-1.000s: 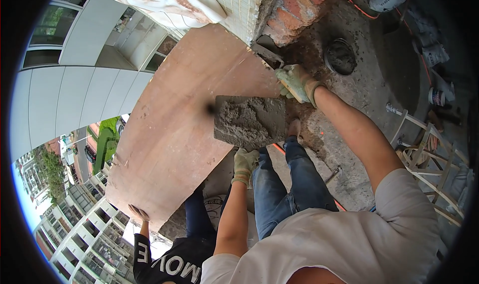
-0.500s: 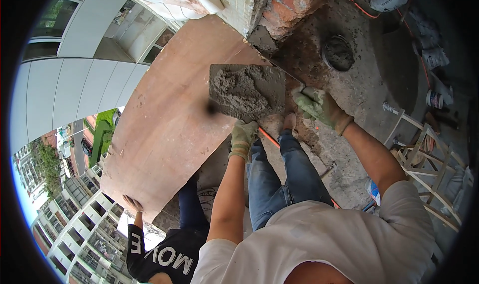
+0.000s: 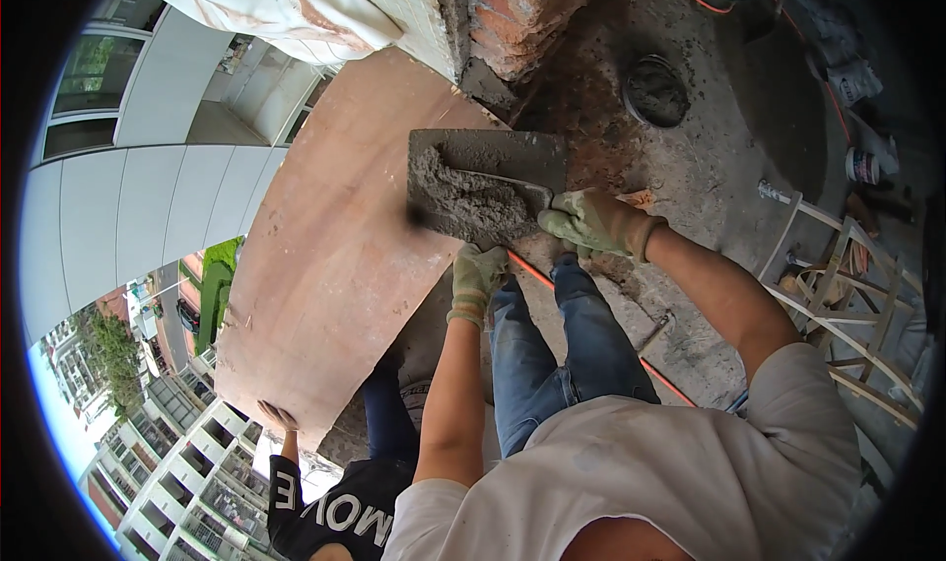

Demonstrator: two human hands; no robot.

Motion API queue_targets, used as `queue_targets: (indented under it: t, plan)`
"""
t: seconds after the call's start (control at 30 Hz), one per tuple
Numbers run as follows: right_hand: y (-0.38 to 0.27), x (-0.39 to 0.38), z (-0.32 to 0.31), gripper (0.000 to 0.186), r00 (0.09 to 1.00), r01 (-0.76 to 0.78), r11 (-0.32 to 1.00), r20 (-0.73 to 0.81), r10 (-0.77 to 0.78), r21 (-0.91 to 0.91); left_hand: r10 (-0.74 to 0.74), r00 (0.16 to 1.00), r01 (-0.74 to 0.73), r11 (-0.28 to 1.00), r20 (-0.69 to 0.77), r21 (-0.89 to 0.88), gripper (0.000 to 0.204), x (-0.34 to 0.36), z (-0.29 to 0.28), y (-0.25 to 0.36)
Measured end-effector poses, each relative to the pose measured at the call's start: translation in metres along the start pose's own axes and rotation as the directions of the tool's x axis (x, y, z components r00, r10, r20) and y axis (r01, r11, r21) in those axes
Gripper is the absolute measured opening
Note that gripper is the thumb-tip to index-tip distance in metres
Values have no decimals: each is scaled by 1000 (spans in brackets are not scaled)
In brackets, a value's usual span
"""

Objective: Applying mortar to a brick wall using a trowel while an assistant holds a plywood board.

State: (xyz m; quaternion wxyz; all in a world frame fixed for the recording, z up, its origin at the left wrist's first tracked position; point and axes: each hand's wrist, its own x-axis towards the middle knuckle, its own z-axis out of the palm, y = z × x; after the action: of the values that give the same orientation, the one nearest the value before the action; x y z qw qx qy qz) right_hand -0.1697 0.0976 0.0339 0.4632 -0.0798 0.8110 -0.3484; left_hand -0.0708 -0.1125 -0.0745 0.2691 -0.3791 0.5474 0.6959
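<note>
My left hand [image 3: 477,277], in a pale green glove, is closed at the near edge of a dark square mortar board [image 3: 503,145], apparently gripping a handle hidden under it. A heap of wet grey mortar [image 3: 461,197] covers the board's left and near part. Over the board's right side, my gloved right hand [image 3: 599,223] is closed round a trowel [image 3: 512,179]. Its thin blade, seen nearly edge-on, lies across the mortar; its handle is hidden by my fingers. A large brownish plywood sheet [image 3: 325,236] slopes beyond and left of the board.
A co-worker's bare hand [image 3: 278,416] rests on the plywood's lower left edge. Exposed brickwork [image 3: 522,19] juts in at the top. A bucket of mortar [image 3: 656,91] stands on the rough floor. A wooden frame [image 3: 838,317] is at right; an orange cord [image 3: 532,268] runs near my legs.
My right hand has moved left to the board, bringing the trowel from beyond its right edge onto the mortar. The view has shifted slightly.
</note>
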Motion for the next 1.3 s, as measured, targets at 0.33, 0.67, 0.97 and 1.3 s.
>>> queue_targets:
  t: [0.33, 0.67, 0.97, 1.3]
  plan:
    - [52, -48, 8, 33, 877, 293, 788, -176, -447, -541, 56, 989, -58, 998, -134, -10, 12, -1, 14, 31]
    - [90, -8, 39, 25, 763, 88, 745, -436, -477, -661, 62, 980, -54, 997, -189, 46, 17, -19, 37, 3]
    - [59, 10, 46, 28, 746, 276, 893, -507, -432, -355, 1, 983, -2, 1000, -186, -6, 12, 24, -8, -51]
    - [29, 141, -59, 38, 920, -364, 904, -62, 386, 222, -59, 979, 45, 996, -194, -78, 14, 16, -20, -50]
